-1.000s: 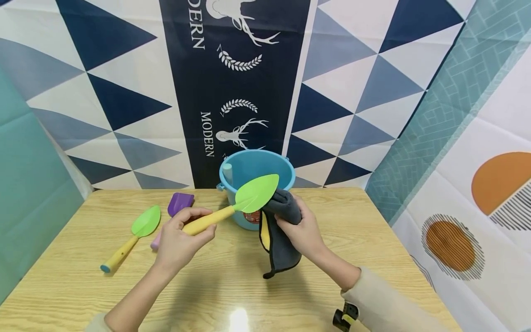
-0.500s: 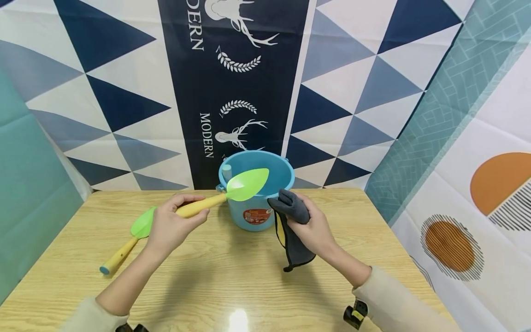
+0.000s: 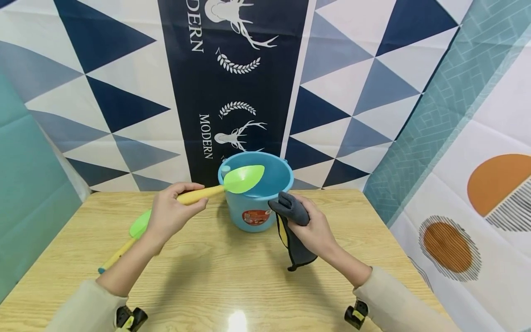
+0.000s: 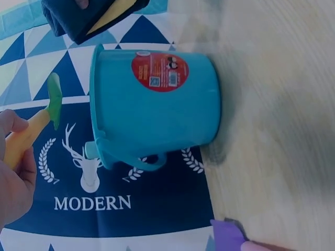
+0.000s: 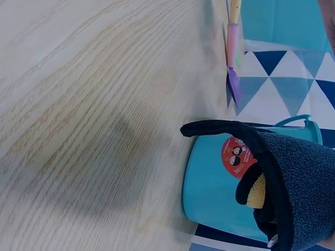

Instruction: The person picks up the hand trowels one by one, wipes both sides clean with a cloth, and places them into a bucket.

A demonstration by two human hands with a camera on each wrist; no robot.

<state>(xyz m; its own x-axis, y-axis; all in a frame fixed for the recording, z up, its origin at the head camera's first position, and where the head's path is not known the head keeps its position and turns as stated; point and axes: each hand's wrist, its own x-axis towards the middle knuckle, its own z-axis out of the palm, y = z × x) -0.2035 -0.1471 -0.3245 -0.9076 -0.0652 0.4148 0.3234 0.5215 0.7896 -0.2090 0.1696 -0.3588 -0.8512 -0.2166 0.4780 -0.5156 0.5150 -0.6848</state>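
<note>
My left hand point(image 3: 172, 214) holds a garden trowel by its yellow handle. The trowel's green blade point(image 3: 244, 179) is in the air, in front of the bucket's opening in the head view. A dark grey cloth point(image 3: 302, 251) with a yellow underside hangs bunched from my right hand point(image 3: 317, 230), right of the trowel and apart from it. Behind both hands a blue bucket point(image 3: 237, 207) stands upright, a red label on its side. At its left rim shows a light blue handle end point(image 4: 91, 150).
Left on the wooden table point(image 3: 232, 286) lies a second green trowel point(image 3: 139, 225), partly covered by my left arm. A purple shovel point(image 5: 233, 86) with a pink handle lies on the table too, hidden in the head view. A patterned cloth backdrop point(image 3: 244, 83) rises behind the bucket.
The left hand has drawn the trowel leftward and slightly up, away from the cloth. My right hand has moved the cloth a little right and is now nearly still.
</note>
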